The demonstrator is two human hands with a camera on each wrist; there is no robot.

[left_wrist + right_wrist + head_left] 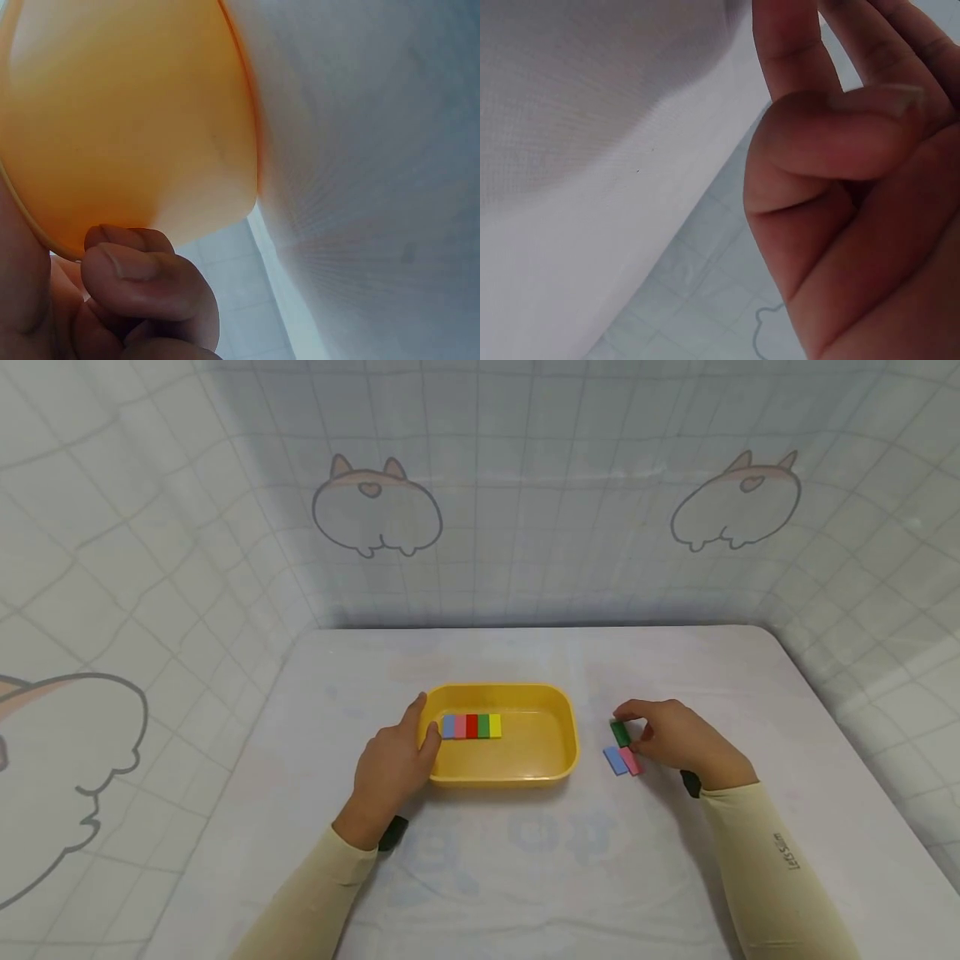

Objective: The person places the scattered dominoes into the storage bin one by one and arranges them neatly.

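Observation:
My left hand (396, 766) grips the left end of a yellow plastic tray (536, 775), its thumb over the rim; in the left wrist view, curled fingers (150, 281) touch the tray's outer wall (142, 135). Inside the tray a row of thin coloured tiles lies side by side: blue, pink, a red tile (472, 727), green and yellow. To the right of the tray, my right hand (682, 739) pinches a dark green tile (620, 732) between thumb and fingertips. Just below it a blue tile (616, 761) and a pink tile (630, 762) lie together. The right wrist view shows the hand (855, 180), but no tile.
A white cloth covers the table (487, 893). Behind and beside it hang pale grid-patterned curtains (540, 527) with cartoon animal drawings. The table's rounded far right corner (761, 633) is visible. A dark band shows at each wrist.

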